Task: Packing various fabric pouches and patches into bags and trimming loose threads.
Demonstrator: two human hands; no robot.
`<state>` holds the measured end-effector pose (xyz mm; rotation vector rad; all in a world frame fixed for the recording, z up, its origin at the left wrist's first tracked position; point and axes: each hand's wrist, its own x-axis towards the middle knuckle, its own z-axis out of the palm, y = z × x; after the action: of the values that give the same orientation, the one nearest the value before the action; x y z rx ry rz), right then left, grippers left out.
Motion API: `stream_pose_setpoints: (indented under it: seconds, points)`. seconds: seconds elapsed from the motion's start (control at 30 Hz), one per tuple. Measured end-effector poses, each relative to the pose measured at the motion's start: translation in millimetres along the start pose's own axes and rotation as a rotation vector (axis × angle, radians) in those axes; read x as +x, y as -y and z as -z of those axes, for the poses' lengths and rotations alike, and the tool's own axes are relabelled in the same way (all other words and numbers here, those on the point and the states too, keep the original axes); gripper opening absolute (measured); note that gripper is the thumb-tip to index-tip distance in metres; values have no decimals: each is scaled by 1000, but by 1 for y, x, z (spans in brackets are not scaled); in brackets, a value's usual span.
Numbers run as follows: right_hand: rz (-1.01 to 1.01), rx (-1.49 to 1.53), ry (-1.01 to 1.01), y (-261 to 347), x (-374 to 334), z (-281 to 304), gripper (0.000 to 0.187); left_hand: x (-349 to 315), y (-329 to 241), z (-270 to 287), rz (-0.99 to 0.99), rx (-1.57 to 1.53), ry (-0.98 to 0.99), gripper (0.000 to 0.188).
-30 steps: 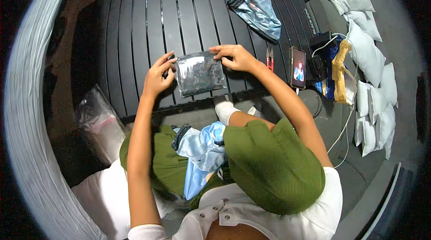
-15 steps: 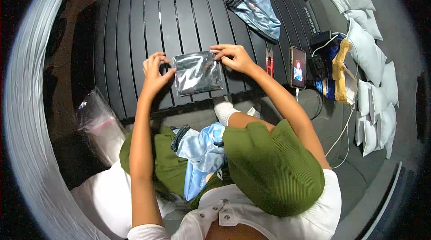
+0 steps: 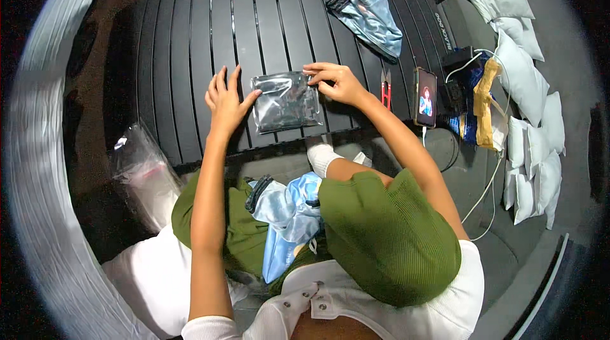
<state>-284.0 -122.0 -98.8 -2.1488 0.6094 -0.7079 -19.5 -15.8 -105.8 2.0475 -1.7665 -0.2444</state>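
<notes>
A clear plastic bag (image 3: 286, 102) with a dark folded item inside lies flat on the black slatted table (image 3: 190, 41). My left hand (image 3: 223, 95) rests with fingers spread against the bag's left edge. My right hand (image 3: 337, 81) pinches the bag's upper right corner with its fingertips. A light blue and black garment (image 3: 286, 219) lies in my lap between my green-clad knees.
Another folded blue and black garment (image 3: 368, 9) lies at the table's far right. Red-handled snips (image 3: 386, 89) and a phone (image 3: 425, 96) sit right of the bag. A stack of clear bags (image 3: 143, 171) lies at lower left. White pillows (image 3: 527, 98) and cables line the right.
My left hand has opened and flattened against the bag's left edge. The bag has settled flat on the table, slightly closer to me.
</notes>
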Motion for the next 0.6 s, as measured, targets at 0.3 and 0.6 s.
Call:
stream_pose_setpoints:
  seconds: [0.3,0.6]
  points:
    - [-133,220,43,-7,1,3,22,0,12,2,36,131,43,82]
    - [-340,512,-68,-1,2,2,22,0,9,4,34,105,41,84]
